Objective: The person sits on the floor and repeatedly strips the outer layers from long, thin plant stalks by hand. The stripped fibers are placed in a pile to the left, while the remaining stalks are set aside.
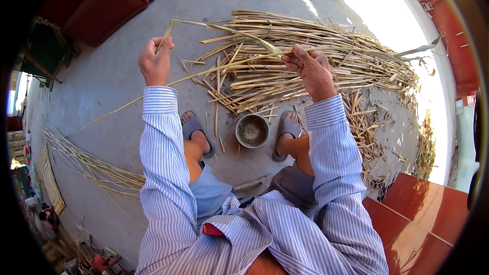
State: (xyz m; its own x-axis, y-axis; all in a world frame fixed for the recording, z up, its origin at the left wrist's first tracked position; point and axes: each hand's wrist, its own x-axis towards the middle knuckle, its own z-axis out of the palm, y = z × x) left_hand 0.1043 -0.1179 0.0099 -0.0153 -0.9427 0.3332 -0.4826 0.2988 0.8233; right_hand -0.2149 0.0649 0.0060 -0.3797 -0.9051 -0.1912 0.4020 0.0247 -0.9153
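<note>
Both my hands are raised in front of me, well apart. My left hand (156,62) is closed around one end of a pale plant strip (224,27), which rises, bends sharply and runs across to the right. The fingertips of my right hand (309,69) pinch the strip's other end, flattened there, together with a long thin stalk (224,67). That stalk slopes down to the left, passing below my left hand to the floor. Behind and right of my right hand lies a big pile of dry stalks (305,91). A metal bowl (252,131) of cloudy water stands between my feet.
Long thin strips (102,170) lie bundled on the floor at left. Short stalk scraps (364,132) litter the floor at right. A dark red sofa (104,7) stands at far left, and a glossy red panel (417,209) is at near right. Assorted items (76,254) crowd the lower left.
</note>
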